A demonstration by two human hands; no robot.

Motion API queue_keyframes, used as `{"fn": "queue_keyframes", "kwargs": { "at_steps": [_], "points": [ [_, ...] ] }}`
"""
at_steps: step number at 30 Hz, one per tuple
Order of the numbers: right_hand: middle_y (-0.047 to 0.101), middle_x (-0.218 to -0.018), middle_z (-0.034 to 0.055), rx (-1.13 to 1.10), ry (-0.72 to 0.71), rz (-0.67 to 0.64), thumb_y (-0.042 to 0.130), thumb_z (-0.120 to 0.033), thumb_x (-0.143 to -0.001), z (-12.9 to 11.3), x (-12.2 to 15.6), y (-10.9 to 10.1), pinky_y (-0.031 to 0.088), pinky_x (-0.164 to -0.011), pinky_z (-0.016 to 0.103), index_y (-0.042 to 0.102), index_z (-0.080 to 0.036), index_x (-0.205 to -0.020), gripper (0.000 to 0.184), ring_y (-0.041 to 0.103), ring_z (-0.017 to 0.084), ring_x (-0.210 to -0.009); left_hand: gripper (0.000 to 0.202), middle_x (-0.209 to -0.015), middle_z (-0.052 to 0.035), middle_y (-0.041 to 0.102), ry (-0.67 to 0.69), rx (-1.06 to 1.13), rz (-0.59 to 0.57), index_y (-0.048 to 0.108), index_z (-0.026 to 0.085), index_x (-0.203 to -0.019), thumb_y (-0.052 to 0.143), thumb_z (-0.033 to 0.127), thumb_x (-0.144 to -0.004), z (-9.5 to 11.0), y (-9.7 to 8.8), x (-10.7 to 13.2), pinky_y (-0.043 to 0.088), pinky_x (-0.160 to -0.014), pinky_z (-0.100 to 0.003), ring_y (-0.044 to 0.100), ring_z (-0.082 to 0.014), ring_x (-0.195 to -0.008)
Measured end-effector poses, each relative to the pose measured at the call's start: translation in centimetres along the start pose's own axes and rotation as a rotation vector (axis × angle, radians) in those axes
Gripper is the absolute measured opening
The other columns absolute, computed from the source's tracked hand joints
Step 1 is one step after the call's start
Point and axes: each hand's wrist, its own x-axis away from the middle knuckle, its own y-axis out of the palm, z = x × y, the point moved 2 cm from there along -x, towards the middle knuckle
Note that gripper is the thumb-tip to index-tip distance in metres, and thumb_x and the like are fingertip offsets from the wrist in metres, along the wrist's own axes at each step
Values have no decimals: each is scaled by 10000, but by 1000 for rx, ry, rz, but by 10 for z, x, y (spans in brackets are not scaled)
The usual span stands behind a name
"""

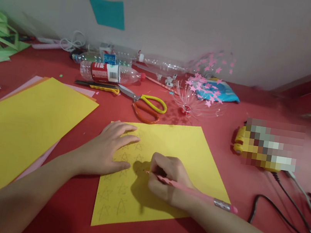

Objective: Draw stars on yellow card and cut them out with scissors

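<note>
A sheet of yellow paper (175,142) lies on the red table, with rows of pencil-drawn stars on its left part. My left hand (114,147) rests on the sheet's left edge, fingers spread and holding nothing. In my right hand (167,180) is a pink pencil (199,193), gripped near its sharpened end. Its tip is at the paper, just right of the drawn stars, and the eraser end points to the lower right. The right hand's shadow falls over part of the sheet.
Scissors (148,105) and a yellow utility knife (104,88) lie behind the sheet. Plastic bottles (126,75) and a pink star decoration (203,88) are farther back. Stacked coloured paper (35,114) is at left; a yellow device (239,139) with cables (260,198) at right.
</note>
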Motion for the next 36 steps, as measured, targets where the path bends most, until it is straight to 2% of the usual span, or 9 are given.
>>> {"fn": "queue_keyframes", "kwargs": {
  "at_steps": [4, 12, 19, 27, 33, 36],
  "points": [
    [344, -497, -88, -5, -8, -22, 432, -64, -581, -2, -1, -2, 205, -394, 152, 363, -203, -616, 160, 270, 41, -409, 635, -1455, -132, 332, 3, -1, -2, 500, 205, -1305, 518, 599, -808, -1, 0, 1, 130, -1107, -605, 209, -356, -1362],
    [389, -520, -73, 5, -129, -87, 441, -59, -574, -6, 1, -2, 241, -434, 155, 389, -196, -637, 159, 325, 50, -434, 637, -1458, -115, 336, 9, -5, 20, 494, 231, -1306, 516, 621, -803, -3, 3, 0, 130, -1110, -604, 216, -351, -1360],
    [371, -530, -70, 22, -251, -94, 433, -58, -574, -7, 1, 3, 232, -437, 173, 406, -197, -643, 158, 300, 58, -438, 621, -1460, -113, 335, -3, 6, 9, 502, 230, -1301, 553, 583, -793, -2, 1, 1, 144, -1108, -604, 215, -358, -1359],
    [388, -541, -63, 63, -335, -139, 454, -72, -645, -7, 1, 5, 256, -455, 188, 419, -201, -666, 134, 305, 71, -459, 612, -1465, -116, 329, -18, 14, 2, 507, 224, -1301, 580, 548, -787, -2, 1, 2, 157, -1103, -609, 204, -366, -1364],
    [401, -552, -64, 25, -283, -154, 469, -73, -661, -7, 1, 2, 263, -462, 193, 436, -199, -674, 131, 328, 71, -462, 605, -1457, -119, 346, -5, 16, 15, 513, 225, -1292, 573, 559, -791, 0, -1, 1, 162, -1100, -610, 223, -367, -1357],
    [462, -576, -53, -94, -117, -112, 477, -120, -769, -6, 1, -5, 308, -472, 182, 447, -200, -715, 100, 400, 76, -487, 616, -1451, -126, 359, 14, 3, 26, 516, 218, -1283, 547, 593, -795, 0, -1, 1, 151, -1105, -605, 240, -360, -1353]
  ]
}}
